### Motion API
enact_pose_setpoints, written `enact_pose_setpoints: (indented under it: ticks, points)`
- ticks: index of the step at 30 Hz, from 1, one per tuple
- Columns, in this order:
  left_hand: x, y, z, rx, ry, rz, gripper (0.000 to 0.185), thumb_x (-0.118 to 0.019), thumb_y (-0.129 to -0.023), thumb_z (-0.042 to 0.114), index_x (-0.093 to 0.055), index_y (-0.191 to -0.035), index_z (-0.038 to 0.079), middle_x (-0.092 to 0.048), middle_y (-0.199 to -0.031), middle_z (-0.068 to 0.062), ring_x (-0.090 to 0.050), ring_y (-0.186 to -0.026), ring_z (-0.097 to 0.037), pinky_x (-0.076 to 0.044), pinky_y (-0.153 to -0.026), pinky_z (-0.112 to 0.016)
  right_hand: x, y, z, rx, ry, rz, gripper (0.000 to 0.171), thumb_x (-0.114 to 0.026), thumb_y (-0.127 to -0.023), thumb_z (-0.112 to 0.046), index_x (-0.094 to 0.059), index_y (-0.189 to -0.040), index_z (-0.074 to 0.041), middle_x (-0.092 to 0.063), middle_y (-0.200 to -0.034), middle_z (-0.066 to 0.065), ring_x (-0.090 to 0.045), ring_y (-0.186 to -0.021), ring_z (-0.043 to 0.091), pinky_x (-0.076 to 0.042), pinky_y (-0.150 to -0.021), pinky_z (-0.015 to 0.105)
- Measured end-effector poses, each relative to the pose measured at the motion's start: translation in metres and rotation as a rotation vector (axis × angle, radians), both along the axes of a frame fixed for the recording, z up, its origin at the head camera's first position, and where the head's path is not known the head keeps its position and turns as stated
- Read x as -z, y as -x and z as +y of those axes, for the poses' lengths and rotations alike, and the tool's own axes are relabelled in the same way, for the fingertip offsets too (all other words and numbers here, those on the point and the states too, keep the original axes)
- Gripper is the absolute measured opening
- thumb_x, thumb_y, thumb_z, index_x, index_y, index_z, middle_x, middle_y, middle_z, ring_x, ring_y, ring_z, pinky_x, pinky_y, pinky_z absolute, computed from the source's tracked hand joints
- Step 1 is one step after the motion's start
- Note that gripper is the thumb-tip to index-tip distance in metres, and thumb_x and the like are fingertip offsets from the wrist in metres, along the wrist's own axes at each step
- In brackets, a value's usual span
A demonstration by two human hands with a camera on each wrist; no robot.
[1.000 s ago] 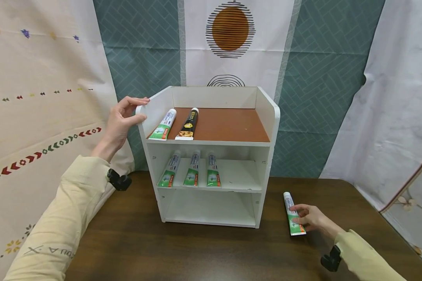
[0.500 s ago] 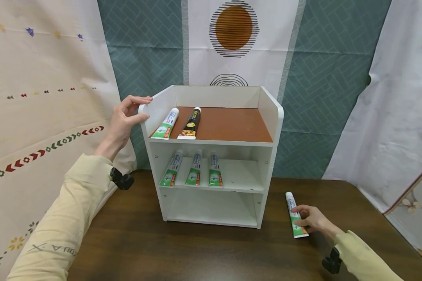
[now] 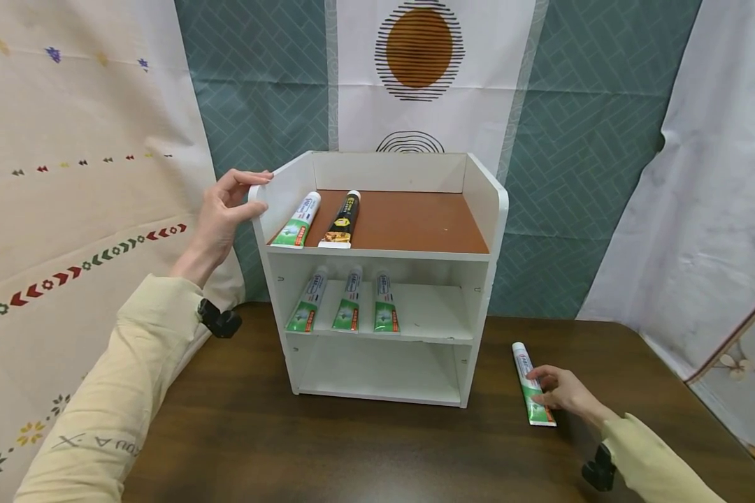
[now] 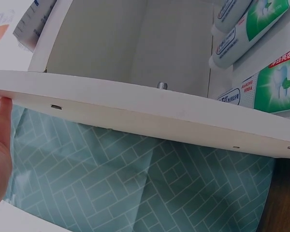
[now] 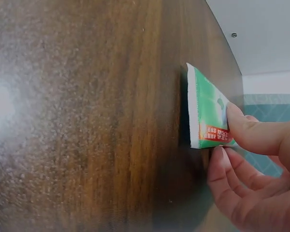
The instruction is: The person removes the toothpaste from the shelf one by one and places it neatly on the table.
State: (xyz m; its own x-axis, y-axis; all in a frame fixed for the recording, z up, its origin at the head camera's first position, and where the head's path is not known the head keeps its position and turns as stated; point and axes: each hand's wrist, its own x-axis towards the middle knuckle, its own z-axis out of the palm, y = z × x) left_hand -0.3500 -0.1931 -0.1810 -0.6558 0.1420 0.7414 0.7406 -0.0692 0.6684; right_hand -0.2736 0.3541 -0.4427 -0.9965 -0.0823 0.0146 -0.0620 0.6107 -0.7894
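Note:
My right hand (image 3: pixel 563 391) pinches a green-and-white toothpaste tube (image 3: pixel 537 413) on the table, right of the rack. In the right wrist view the thumb presses on the tube's printed face and fingers sit at its edge; the flat end (image 5: pixel 192 111) is angled off the wood. My left hand (image 3: pixel 223 209) grips the upper left side panel of a white three-tier shelf rack (image 3: pixel 377 255), thumb and fingers on its front corner. On the top tier lie a green-and-white tube (image 3: pixel 297 222) and a black toothpaste tube (image 3: pixel 342 222). Three green-and-white tubes, one in the middle (image 3: pixel 348 304), lie on the second tier.
The dark wooden table (image 3: pixel 327 447) carries the rack. A teal patterned cloth (image 3: pixel 264 105) hangs behind, with a cream cloth (image 3: pixel 88 209) on the left and a pale cloth (image 3: pixel 686 230) on the right.
The right hand and its tube have shifted slightly right and toward the near side. The left hand stays on the rack's panel. The head view has shifted a little.

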Motion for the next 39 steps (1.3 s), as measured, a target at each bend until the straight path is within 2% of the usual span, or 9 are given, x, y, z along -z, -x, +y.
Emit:
enact_pose_setpoints:
  ticks: [4,9,12,14,19,22,27,32,39]
  points:
    - [-0.001,0.000,0.000,0.001,0.001,0.000,0.027,-0.061,-0.077,-0.007,-0.061,-0.102,0.004,-0.053,-0.120,-0.012,-0.041,-0.118,-0.022,-0.039,-0.083,-0.030,-0.006,0.001,0.002,-0.034,-0.001,0.052,0.037,-0.071,-0.070,0.005,-0.057,-0.104,0.010,-0.054,-0.091,0.021,-0.049,-0.065,0.023,-0.043,-0.051,0.031]
    - [0.000,0.000,-0.001,0.002,0.002,-0.001,0.026,-0.061,-0.077,-0.008,-0.061,-0.101,0.003,-0.054,-0.119,-0.011,-0.041,-0.119,-0.022,-0.039,-0.084,-0.030,-0.025,0.004,0.003,-0.034,-0.002,0.147,0.038,-0.071,-0.073,0.003,-0.057,-0.106,0.012,-0.052,-0.100,0.028,-0.050,-0.059,0.021,-0.045,-0.051,0.029]
    - [0.001,0.000,-0.002,0.005,0.002,-0.002,0.026,-0.061,-0.077,-0.008,-0.061,-0.101,0.003,-0.054,-0.119,-0.011,-0.041,-0.119,-0.022,-0.039,-0.083,-0.030,-0.040,0.005,0.004,-0.043,0.019,0.195,0.039,-0.070,-0.074,0.001,-0.055,-0.108,0.013,-0.052,-0.101,0.029,-0.056,-0.064,0.023,-0.049,-0.057,0.031]
    - [0.001,0.000,-0.002,0.007,0.002,0.001,0.026,-0.060,-0.077,-0.008,-0.061,-0.101,0.003,-0.054,-0.119,-0.011,-0.041,-0.119,-0.022,-0.040,-0.083,-0.030,-0.051,0.007,0.004,-0.051,0.076,0.203,0.040,-0.069,-0.076,0.001,-0.053,-0.109,0.015,-0.052,-0.101,0.028,-0.060,-0.070,0.023,-0.051,-0.060,0.033]
    - [0.000,0.000,-0.002,0.017,0.002,0.017,0.027,-0.060,-0.077,-0.009,-0.061,-0.100,0.002,-0.054,-0.119,-0.012,-0.040,-0.119,-0.022,-0.040,-0.083,-0.029,-0.089,0.013,0.001,-0.073,0.221,0.188,0.044,-0.065,-0.080,0.001,-0.046,-0.115,0.019,-0.049,-0.105,0.028,-0.063,-0.075,0.021,-0.050,-0.067,0.038]
    - [0.000,0.000,-0.002,0.012,0.012,0.024,0.027,-0.060,-0.077,-0.009,-0.062,-0.101,0.003,-0.054,-0.118,-0.012,-0.040,-0.120,-0.022,-0.037,-0.087,-0.032,-0.119,0.014,-0.003,-0.080,0.257,0.190,0.046,-0.065,-0.081,-0.003,-0.044,-0.118,0.017,-0.045,-0.109,0.028,-0.063,-0.077,0.019,-0.049,-0.069,0.038]
    - [0.001,0.000,-0.003,-0.007,0.031,0.028,0.028,-0.060,-0.077,-0.008,-0.062,-0.102,0.004,-0.055,-0.118,-0.011,-0.040,-0.120,-0.022,-0.032,-0.092,-0.036,-0.167,0.016,-0.014,-0.081,0.237,0.259,0.044,-0.067,-0.081,-0.011,-0.048,-0.117,0.008,-0.050,-0.105,0.017,-0.064,-0.078,0.018,-0.050,-0.067,0.033]
    - [0.001,0.000,-0.003,-0.001,0.026,0.040,0.028,-0.060,-0.077,-0.009,-0.062,-0.102,0.003,-0.054,-0.118,-0.012,-0.040,-0.120,-0.022,-0.033,-0.091,-0.036,-0.204,0.017,-0.026,-0.100,0.219,0.314,0.036,-0.067,-0.082,-0.011,-0.054,-0.113,0.001,-0.055,-0.101,0.008,-0.064,-0.080,0.018,-0.049,-0.068,0.031]
    - [0.000,0.000,-0.003,-0.012,0.040,0.034,0.028,-0.060,-0.077,-0.008,-0.062,-0.103,0.004,-0.054,-0.118,-0.011,-0.040,-0.119,-0.022,-0.033,-0.091,-0.036,-0.243,0.017,-0.042,-0.058,0.200,0.366,0.041,-0.067,-0.081,-0.013,-0.052,-0.117,0.003,-0.055,-0.104,0.013,-0.063,-0.082,0.019,-0.049,-0.068,0.030]
